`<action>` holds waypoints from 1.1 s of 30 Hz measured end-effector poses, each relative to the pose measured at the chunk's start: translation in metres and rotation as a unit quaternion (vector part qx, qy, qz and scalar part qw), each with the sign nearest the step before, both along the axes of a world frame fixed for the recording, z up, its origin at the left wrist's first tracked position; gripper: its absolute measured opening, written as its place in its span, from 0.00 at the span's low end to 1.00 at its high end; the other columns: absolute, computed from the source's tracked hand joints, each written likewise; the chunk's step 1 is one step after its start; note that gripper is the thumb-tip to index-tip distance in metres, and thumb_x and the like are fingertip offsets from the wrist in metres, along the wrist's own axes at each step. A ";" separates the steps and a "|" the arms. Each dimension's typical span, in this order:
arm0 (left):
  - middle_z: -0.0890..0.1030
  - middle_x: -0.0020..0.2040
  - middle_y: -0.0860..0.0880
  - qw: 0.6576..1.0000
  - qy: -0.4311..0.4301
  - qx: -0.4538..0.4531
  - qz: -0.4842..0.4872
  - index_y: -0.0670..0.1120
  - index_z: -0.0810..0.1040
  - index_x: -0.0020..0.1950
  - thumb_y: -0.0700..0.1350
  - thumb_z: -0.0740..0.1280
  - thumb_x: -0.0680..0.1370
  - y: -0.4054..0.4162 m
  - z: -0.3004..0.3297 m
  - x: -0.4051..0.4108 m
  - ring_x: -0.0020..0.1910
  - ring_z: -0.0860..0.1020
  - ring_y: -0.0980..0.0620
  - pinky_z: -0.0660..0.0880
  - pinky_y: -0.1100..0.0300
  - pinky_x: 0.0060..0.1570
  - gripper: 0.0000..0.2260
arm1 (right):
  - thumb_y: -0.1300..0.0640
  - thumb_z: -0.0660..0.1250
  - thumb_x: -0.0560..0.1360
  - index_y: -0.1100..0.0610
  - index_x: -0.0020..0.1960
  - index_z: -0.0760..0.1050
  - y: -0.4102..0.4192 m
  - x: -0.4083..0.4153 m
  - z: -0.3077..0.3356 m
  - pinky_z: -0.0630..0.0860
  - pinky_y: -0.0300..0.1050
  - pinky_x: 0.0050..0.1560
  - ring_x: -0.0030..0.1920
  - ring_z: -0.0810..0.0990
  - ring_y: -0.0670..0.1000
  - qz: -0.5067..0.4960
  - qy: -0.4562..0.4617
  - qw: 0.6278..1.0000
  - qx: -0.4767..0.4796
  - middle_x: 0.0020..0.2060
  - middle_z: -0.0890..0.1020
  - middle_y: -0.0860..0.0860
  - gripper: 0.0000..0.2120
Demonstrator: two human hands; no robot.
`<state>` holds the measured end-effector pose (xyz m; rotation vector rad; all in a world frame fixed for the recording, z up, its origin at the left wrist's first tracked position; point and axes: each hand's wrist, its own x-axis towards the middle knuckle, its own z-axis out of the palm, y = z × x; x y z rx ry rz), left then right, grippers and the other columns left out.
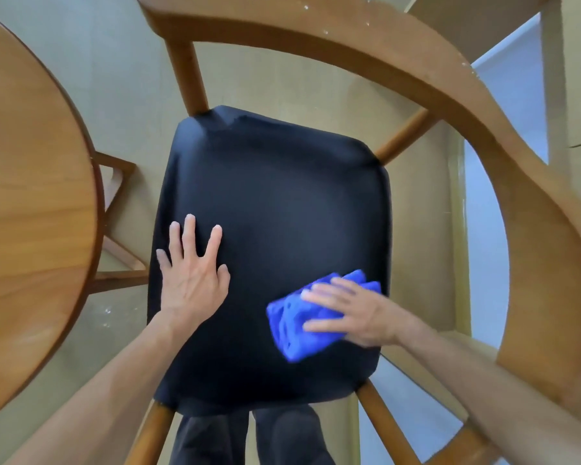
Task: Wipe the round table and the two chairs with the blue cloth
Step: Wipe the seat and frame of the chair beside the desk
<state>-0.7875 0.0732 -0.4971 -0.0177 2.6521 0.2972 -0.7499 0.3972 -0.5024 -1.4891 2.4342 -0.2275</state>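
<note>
A wooden chair with a black padded seat [275,203] stands right below me. Its curved wooden backrest [503,156] arcs around the top and right of the view. My left hand [192,273] lies flat on the seat's left side with fingers spread. The folded blue cloth [299,330] rests on the seat's right front part. My right hand [353,313] presses down on the cloth with straight fingers; it looks blurred. The round wooden table [31,209] fills the left edge of the view.
Part of the table's wooden base [118,256] shows between the table and the chair. The floor [282,82] is pale beige. My dark trouser legs [249,437] stand at the chair's front edge. A pale wall strip [517,92] shows at the right.
</note>
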 end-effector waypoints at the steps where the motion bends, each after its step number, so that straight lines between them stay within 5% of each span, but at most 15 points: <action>1: 0.49 0.77 0.38 1.000 0.001 0.000 0.000 0.48 0.59 0.76 0.48 0.64 0.77 0.001 0.000 0.000 0.76 0.46 0.35 0.59 0.31 0.65 0.29 | 0.58 0.66 0.73 0.48 0.68 0.73 0.008 -0.008 0.001 0.68 0.61 0.66 0.70 0.68 0.61 -0.075 0.003 0.997 -0.006 0.71 0.67 0.60 0.23; 5: 0.48 0.77 0.38 1.000 0.004 -0.001 0.007 0.48 0.58 0.76 0.48 0.63 0.77 0.002 -0.002 0.001 0.76 0.45 0.35 0.58 0.32 0.66 0.29 | 0.50 0.68 0.72 0.46 0.70 0.65 0.010 -0.018 0.003 0.68 0.62 0.63 0.67 0.69 0.65 -0.360 0.035 0.932 0.014 0.71 0.65 0.64 0.28; 10: 0.46 0.78 0.39 1.000 0.002 -0.008 0.005 0.49 0.56 0.76 0.49 0.61 0.77 0.004 -0.002 0.001 0.76 0.44 0.36 0.58 0.32 0.67 0.29 | 0.35 0.63 0.69 0.45 0.70 0.64 -0.013 -0.014 0.001 0.65 0.60 0.63 0.67 0.66 0.62 -0.434 0.032 0.899 0.053 0.72 0.64 0.60 0.32; 15: 0.46 0.78 0.39 1.000 0.002 -0.007 0.007 0.49 0.56 0.76 0.48 0.60 0.77 0.006 -0.003 0.001 0.76 0.43 0.36 0.56 0.32 0.68 0.29 | 0.41 0.62 0.73 0.50 0.67 0.68 -0.056 0.005 -0.002 0.72 0.58 0.50 0.55 0.70 0.64 -0.525 0.064 0.848 0.045 0.64 0.71 0.62 0.25; 18: 0.46 0.78 0.40 1.000 -0.003 -0.004 0.014 0.49 0.57 0.76 0.47 0.61 0.76 0.009 -0.001 0.001 0.76 0.44 0.36 0.55 0.31 0.68 0.29 | 0.44 0.64 0.72 0.49 0.66 0.69 -0.097 0.046 -0.005 0.72 0.55 0.47 0.51 0.72 0.63 -0.422 0.056 0.904 -0.035 0.61 0.71 0.63 0.24; 21: 0.50 0.78 0.38 1.000 -0.001 -0.001 0.014 0.48 0.60 0.76 0.46 0.64 0.75 0.007 0.002 0.000 0.76 0.47 0.36 0.58 0.31 0.66 0.29 | 0.55 0.60 0.76 0.47 0.65 0.71 -0.142 0.099 -0.010 0.72 0.55 0.48 0.50 0.74 0.60 -0.125 -0.010 0.988 -0.092 0.60 0.72 0.60 0.18; 23: 0.54 0.76 0.37 1.000 0.014 0.002 0.001 0.46 0.64 0.74 0.44 0.66 0.74 0.002 0.004 -0.002 0.75 0.51 0.34 0.63 0.31 0.63 0.29 | 0.59 0.56 0.78 0.47 0.64 0.72 -0.141 0.094 -0.014 0.72 0.55 0.50 0.51 0.73 0.59 -0.014 -0.031 0.997 -0.074 0.60 0.75 0.58 0.18; 25: 0.58 0.75 0.35 1.000 0.027 0.001 -0.003 0.45 0.67 0.73 0.43 0.68 0.72 0.001 0.004 -0.001 0.74 0.55 0.32 0.66 0.31 0.59 0.29 | 0.60 0.58 0.76 0.46 0.63 0.74 -0.118 0.056 -0.013 0.72 0.54 0.49 0.50 0.74 0.58 -0.012 -0.011 0.997 -0.081 0.59 0.77 0.58 0.19; 29: 0.57 0.76 0.35 1.000 0.021 -0.011 0.002 0.45 0.66 0.74 0.43 0.67 0.73 0.006 0.002 -0.001 0.74 0.53 0.32 0.64 0.30 0.62 0.29 | 0.53 0.70 0.71 0.50 0.63 0.78 -0.039 -0.065 -0.008 0.75 0.55 0.47 0.49 0.78 0.64 -0.257 0.107 0.960 -0.042 0.58 0.78 0.62 0.21; 33: 0.62 0.72 0.33 0.999 0.053 -0.012 0.004 0.43 0.71 0.69 0.42 0.69 0.70 0.006 -0.001 -0.001 0.71 0.59 0.30 0.68 0.28 0.55 0.27 | 0.49 0.64 0.78 0.52 0.71 0.68 -0.013 -0.146 -0.010 0.66 0.58 0.60 0.59 0.70 0.65 -0.618 0.082 0.782 0.015 0.63 0.71 0.61 0.23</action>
